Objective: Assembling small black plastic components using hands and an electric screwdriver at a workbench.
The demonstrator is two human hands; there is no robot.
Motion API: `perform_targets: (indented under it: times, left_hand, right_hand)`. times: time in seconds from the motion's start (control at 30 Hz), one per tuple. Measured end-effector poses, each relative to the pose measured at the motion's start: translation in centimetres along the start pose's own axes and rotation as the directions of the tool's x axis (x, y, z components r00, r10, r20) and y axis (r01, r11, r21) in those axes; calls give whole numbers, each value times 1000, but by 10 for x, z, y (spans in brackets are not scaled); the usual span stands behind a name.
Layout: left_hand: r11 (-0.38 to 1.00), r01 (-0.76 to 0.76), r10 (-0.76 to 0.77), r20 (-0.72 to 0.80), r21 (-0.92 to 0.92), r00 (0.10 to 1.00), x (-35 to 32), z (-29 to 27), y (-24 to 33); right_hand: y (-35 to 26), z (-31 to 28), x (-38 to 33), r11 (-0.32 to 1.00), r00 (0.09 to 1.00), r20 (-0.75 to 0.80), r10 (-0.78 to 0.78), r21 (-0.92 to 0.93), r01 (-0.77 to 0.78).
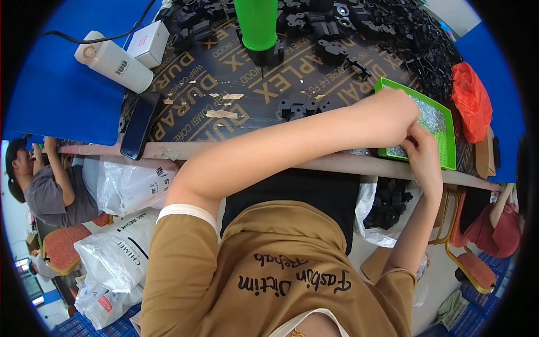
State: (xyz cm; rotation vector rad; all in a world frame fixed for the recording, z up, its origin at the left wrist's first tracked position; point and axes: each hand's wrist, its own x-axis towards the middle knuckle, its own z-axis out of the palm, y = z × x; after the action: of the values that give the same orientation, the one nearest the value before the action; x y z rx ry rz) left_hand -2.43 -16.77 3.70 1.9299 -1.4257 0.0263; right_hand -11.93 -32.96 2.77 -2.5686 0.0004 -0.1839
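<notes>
My left forearm stretches across the table's near edge, so that my left hand (394,115) is over a shallow green tray (451,143). Small silvery pieces (431,117), perhaps screws, fill the tray. The left fingers are turned away and hidden. At the tray's near side, my right hand (425,160) bends its fingers in a pinch against the left hand; whatever they hold is too small or covered. Behind my left forearm lies a black plastic part (297,109). A green power screwdriver (257,25) hangs bit-down over the middle of the table.
Black plastic parts (331,50) heap along the back and right. A red plastic bag (470,104) sits right of the tray. At left are a white bottle (115,63), a white box (149,45) and a phone (140,126). Other people sit at both sides.
</notes>
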Motion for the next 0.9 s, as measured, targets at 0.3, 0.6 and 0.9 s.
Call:
perform_targets:
  times: [0.3,0.6,0.9]
  left_hand:
    - [825,371,-528,-347,-427,775,-130,-87,-4]
    - [903,367,-430,-476,-224,767,-154,-73,-29]
    - [956,262,-187,-421,129,888,-150,-71,-34]
  right_hand:
    - [8,7,1,993,986,-163,-32,105,49]
    - [-13,19,11,975,967,-247,55,223,2]
    - [-94,53,30,923,945,-281,-169,291,252]
